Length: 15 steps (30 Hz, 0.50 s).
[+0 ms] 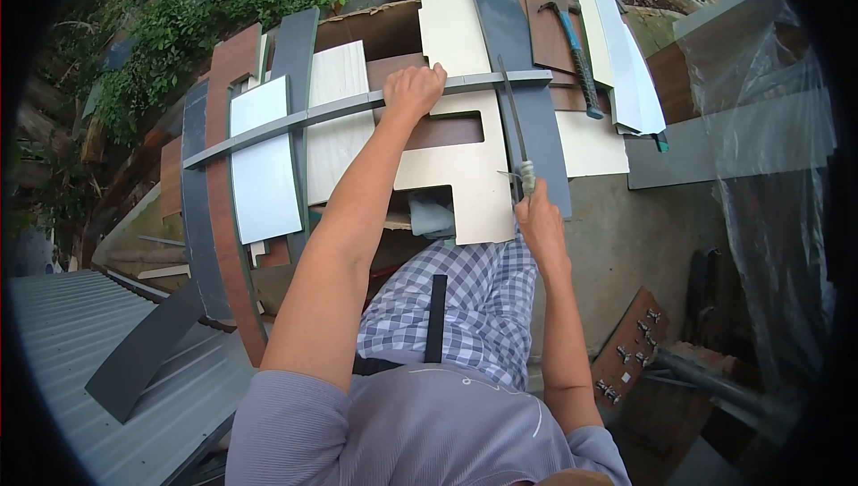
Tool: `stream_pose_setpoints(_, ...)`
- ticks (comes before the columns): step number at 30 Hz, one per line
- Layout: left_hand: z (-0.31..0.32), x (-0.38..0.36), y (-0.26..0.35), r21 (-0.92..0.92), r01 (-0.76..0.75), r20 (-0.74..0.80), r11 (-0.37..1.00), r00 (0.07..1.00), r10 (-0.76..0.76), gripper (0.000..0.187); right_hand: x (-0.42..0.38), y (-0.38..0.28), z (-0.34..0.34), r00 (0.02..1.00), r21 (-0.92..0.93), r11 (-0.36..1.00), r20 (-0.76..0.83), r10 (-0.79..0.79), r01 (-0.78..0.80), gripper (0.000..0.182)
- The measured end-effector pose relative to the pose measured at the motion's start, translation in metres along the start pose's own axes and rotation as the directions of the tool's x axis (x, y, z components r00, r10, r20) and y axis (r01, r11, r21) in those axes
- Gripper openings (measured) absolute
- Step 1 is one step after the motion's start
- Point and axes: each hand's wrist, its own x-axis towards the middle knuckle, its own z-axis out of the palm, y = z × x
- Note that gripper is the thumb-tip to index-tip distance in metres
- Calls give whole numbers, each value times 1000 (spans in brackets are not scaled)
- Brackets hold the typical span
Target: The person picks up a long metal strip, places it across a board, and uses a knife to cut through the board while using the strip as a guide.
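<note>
Bar [344, 107], long and grey, slants across the upper middle of the frame, from the left over a bed of loose boards to its right end on a dark grey board [545, 155]. My left hand [415, 92] is closed over it at upper centre, knuckles up, the arm reaching from lower left; I cannot tell how far the fingers wrap underneath. My right hand [541, 222], right of centre, is curled firmly round the pale handle of a long-bladed tool [527, 177] — its narrow blade points to the top of the frame and crosses the bar near that right end. Whether the blade touches the bar I cannot tell. Below the bar, between my two arms, lies a cream board [483, 164] with rectangular cut-outs, its near edge by my checked trousers [429, 307]. To the left, a white board [262, 146] sits partly under the bar, with a red-brown board [222, 182] beside it. A hammer [578, 61] rests on the boards at upper right, head toward the top — well apart from my right hand. Clear plastic sheeting [760, 128] hangs at the right, and a brown panel [617, 343] with metal fittings stands out at lower right. Corrugated sheeting [71, 334] fills the lower left, and green plants [161, 57] the upper left.
</note>
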Motion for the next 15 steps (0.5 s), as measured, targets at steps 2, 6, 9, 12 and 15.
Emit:
stream_pose_setpoints(2, -1, 1, 1, 1, 1, -1, 1000, 1000, -1, 54, 24, -6, -1, 999, 2, 1000, -28, -29, 29, 26)
stream_pose_setpoints(6, -1, 0, 1, 46, 10, -2, 999, 1000, -10, 53, 80, -37, 1, 987, -17, 992, -91, -130, 129, 25)
stream_pose_setpoints(9, -1, 0, 0, 23, -1, -30, 1000, 1000, 2, 53, 93, -48, 3, 980, -17, 988, -123, -154, 153, 24)
stream_pose_setpoints(12, 2, -1, -2, -12, -6, -42, 1000, 999, 6, 53, 71, -39, 1, 989, 32, 992, -90, -121, 124, 25)
stream_pose_setpoints(15, -1, -2, 0, -5, 13, -11, 1000, 1000, -13, 52, 34, -11, 7, 999, 73, 997, -37, -30, 33, 28)
